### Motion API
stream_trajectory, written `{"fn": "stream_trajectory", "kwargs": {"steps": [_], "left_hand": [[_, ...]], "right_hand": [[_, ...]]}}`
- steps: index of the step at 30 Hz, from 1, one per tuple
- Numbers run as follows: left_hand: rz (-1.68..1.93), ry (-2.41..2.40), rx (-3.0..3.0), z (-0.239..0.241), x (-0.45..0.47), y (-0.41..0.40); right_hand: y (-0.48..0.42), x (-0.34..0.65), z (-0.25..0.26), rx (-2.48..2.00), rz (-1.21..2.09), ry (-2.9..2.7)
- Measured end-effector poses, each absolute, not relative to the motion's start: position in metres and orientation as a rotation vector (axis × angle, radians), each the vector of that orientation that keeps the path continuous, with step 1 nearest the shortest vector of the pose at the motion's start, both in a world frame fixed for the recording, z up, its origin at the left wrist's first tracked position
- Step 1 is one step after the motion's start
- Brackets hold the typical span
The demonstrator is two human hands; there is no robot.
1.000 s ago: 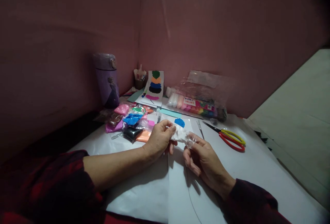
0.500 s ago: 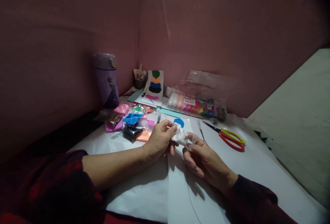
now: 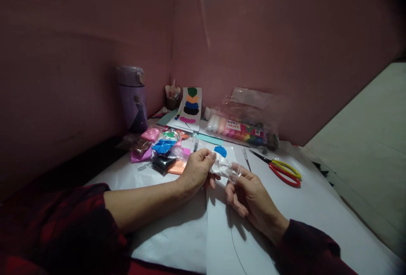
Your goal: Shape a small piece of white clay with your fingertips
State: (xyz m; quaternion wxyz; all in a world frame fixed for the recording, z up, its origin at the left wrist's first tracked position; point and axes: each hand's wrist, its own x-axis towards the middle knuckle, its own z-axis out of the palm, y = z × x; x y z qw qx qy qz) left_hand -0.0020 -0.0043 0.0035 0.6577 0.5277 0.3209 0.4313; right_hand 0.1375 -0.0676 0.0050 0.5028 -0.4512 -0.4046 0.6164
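Both hands hold a small clear plastic packet of white clay (image 3: 223, 167) just above the white paper (image 3: 177, 232) on the table. My left hand (image 3: 196, 172) pinches the packet's left end with thumb and fingers. My right hand (image 3: 246, 191) pinches its right end, the other fingers curled under. A blue clay patch (image 3: 220, 151) lies on a paper sheet just behind the packet.
A pile of coloured clay packets (image 3: 160, 148) lies to the left, with a purple bottle (image 3: 133, 99) behind it. Red-and-yellow scissors (image 3: 282, 168) and a thin metal tool (image 3: 245, 158) lie to the right. A bagged clay set (image 3: 242, 123) and a card with clay shapes (image 3: 189, 105) stand against the wall.
The hands have shifted only slightly while working the packet; the right hand dipped toward me and came back. Everything else stays put.
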Motion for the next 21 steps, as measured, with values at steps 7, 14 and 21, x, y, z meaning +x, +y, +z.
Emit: {"fn": "stream_trajectory", "kwargs": {"steps": [7,14,21], "left_hand": [[0.993,0.676,1.238,0.0045,-0.0026,-0.0052],[0.970,0.620,1.252,0.0073,-0.0027,-0.0089],[0.959,0.666,1.243,0.0067,-0.0024,-0.0094]], "right_hand": [[-0.0689,0.1429,0.0107,-1.014,1.613,-0.997],[-0.0667,0.1473,0.0084,-0.966,1.690,-0.988],[-0.0680,0.1441,0.0079,-0.992,1.670,-1.010]]}}
